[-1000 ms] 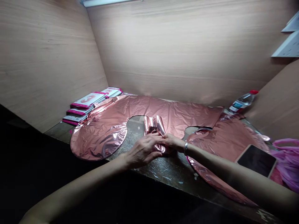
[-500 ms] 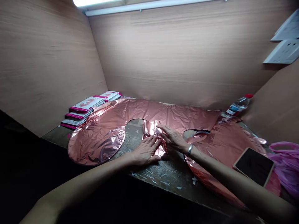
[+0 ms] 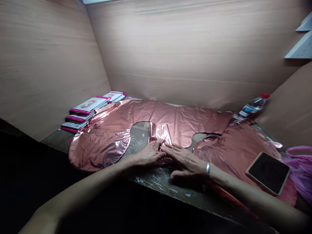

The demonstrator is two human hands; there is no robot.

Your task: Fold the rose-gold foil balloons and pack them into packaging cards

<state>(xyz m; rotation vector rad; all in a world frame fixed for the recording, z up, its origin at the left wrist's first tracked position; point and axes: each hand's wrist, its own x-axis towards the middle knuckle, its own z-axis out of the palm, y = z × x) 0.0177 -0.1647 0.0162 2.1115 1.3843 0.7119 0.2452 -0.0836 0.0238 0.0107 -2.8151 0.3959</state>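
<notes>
A rose-gold foil balloon lies deflated across the bench, its middle tab folded toward the near edge. The left hand pinches the crumpled fold; the right hand lies flat and open, pressing it down. This looks like the folding step; next the crease wants smoothing flat. Packaged balloons sit far left, a phone and water bottle right.

A foil balloon is lying spread across the table. Packets are sitting stacked at its left end, a bottle is lying behind its right end, and a phone is resting on it at the right.
</notes>
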